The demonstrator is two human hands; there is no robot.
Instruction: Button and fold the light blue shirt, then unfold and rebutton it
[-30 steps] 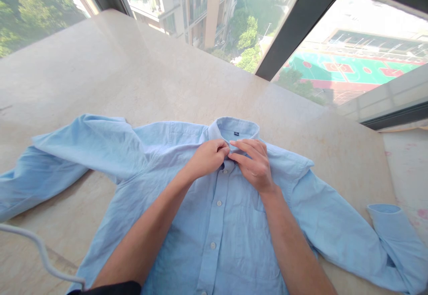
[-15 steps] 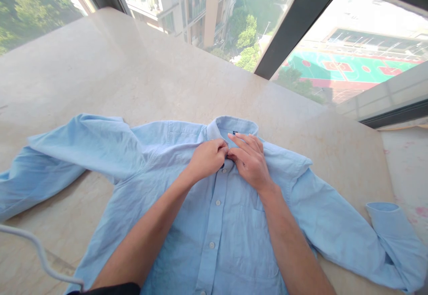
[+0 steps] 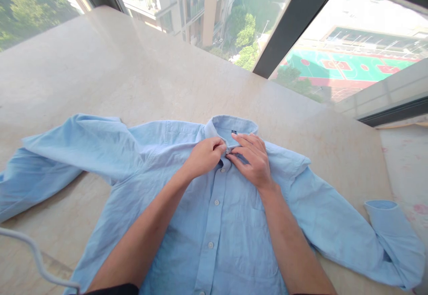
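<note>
A light blue button-up shirt lies front up on a beige stone surface, sleeves spread to both sides. Both hands meet just under the collar. My left hand pinches the placket edge at the top button. My right hand pinches the opposite edge, thumb and forefinger closed on the fabric, other fingers resting on the shirt. Lower buttons on the placket look fastened.
A white wire hanger pokes in at the lower left beside the shirt. Large windows with a dark frame border the far edge of the surface. The right cuff lies near the right end of the surface.
The hands have stayed at the collar; the fingers have shifted slightly on the top button area. The view has tilted a little.
</note>
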